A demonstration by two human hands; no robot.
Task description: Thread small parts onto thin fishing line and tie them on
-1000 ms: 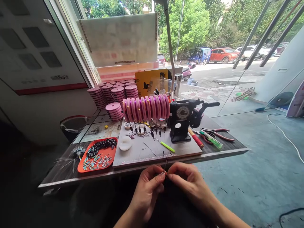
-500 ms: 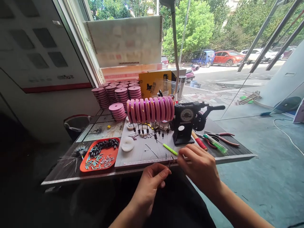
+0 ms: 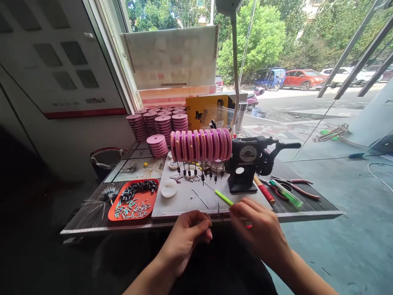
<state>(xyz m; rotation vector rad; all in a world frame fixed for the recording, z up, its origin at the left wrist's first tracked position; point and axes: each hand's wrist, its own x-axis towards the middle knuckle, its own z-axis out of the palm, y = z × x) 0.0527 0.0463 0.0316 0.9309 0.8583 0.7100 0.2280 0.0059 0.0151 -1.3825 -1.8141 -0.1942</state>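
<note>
Tray (image 3: pixel 112 214) left | pink spools (image 3: pixel 201 145) beyond | green tool (image 3: pixel 223 197) near hands (image 3: pixel 258 225)

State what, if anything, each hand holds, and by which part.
Cannot tell. The left hand is pinched, any held item unclear; the right hand is blurred, a red bit showing beside it.

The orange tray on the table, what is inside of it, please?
Inside the orange tray lie shiny black pieces, thin teal pieces and small silvery pieces. The tray's bottom beneath these heaps is covered.
</note>
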